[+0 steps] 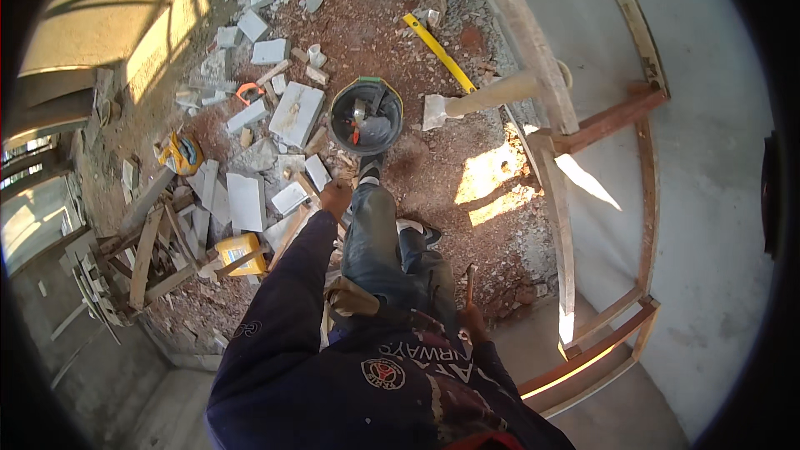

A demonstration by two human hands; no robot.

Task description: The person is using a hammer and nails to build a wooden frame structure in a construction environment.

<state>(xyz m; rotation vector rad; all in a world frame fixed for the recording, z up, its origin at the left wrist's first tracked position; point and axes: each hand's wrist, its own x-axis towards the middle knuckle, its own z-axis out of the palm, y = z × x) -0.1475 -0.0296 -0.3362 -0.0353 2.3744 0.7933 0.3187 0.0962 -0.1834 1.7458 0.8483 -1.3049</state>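
Note:
My left hand (336,198) is closed in a fist at the end of the outstretched arm, beside my left leg and near some wooden strips. Whatever might be inside that fist is hidden. Low at my right side, my right hand (472,322) grips the wooden handle of what looks like a hammer (471,282), its small head pointing away from me. Just ahead of my left shoe stands a black bucket (336,127) with a green grip on its handle. Inside it are grey mortar (377,130), a metal scoop (360,108) and something orange (356,135).
White blocks (297,115) and wood scraps (148,258) litter the left, with an orange-handled saw (249,93) and a yellow jerrycan (241,254). A trowel (313,2) and yellow spirit level (439,52) lie farther off. Right, a wooden frame (557,192) stands by the wall (708,200).

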